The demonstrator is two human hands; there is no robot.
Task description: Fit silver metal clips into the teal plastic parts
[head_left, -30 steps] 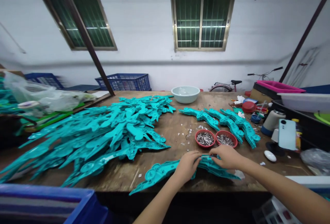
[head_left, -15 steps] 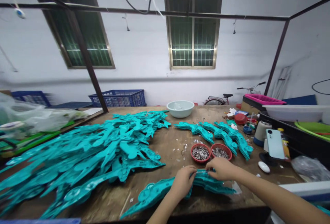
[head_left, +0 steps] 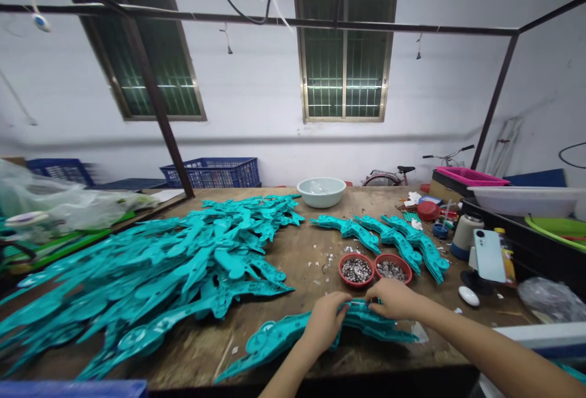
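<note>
A long teal plastic part (head_left: pixel 277 343) lies near the front edge of the table, under both hands. My left hand (head_left: pixel 326 320) is closed over its middle, thumb and fingers gripping it from the left. My right hand (head_left: pixel 390 299) pinches at the part's upper edge, close to the left fingertips. Something thin and pale shows between the fingertips, too small to name. Just beyond the right hand are two red bowls: the left bowl (head_left: pixel 341 278) and the right bowl (head_left: pixel 409 271), both holding small metal pieces.
A big pile of teal parts (head_left: pixel 206 257) covers the left side. Several more teal parts (head_left: pixel 389 240) lie behind the bowls. A pale basin (head_left: pixel 321 198) stands at the back. On the right are a phone (head_left: pixel 489 256) on a stand, a thermos (head_left: pixel 464 236) and a white oval object (head_left: pixel 469 296).
Both hands stay almost in place on the teal part, with only slight finger movement. The whole view has shifted a little.
</note>
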